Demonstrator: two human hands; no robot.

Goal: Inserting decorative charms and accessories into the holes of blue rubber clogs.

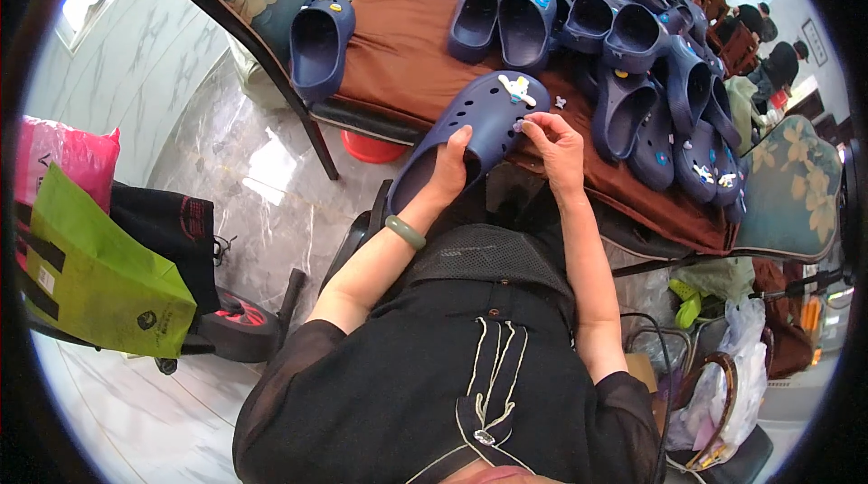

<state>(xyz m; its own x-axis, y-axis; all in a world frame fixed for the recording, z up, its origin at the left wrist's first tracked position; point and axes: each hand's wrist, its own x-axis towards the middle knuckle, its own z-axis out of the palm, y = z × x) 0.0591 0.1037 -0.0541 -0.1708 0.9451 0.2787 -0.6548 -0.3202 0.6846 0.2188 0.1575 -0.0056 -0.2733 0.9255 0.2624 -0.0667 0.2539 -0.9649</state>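
A navy clog (488,104) with round vent holes is tilted in front of me over the table edge. My left hand (448,167) grips it by the side, thumb at the foot opening. Fixed on its toe is a white character charm (516,89). At the toe's right side my right hand (556,145) pinches a small pale purple shoe charm (520,125) against the clog near a hole. Just beyond these fingers a tiny white charm (561,103) lies on the brown cloth (398,41).
Many navy clogs (624,109) with charms crowd the right and far side. One clog (320,41) stands at the far left edge. Flowered chairs (787,185) flank the cloth. A red basin (372,147) is underneath; a green bag (108,262) hangs at left.
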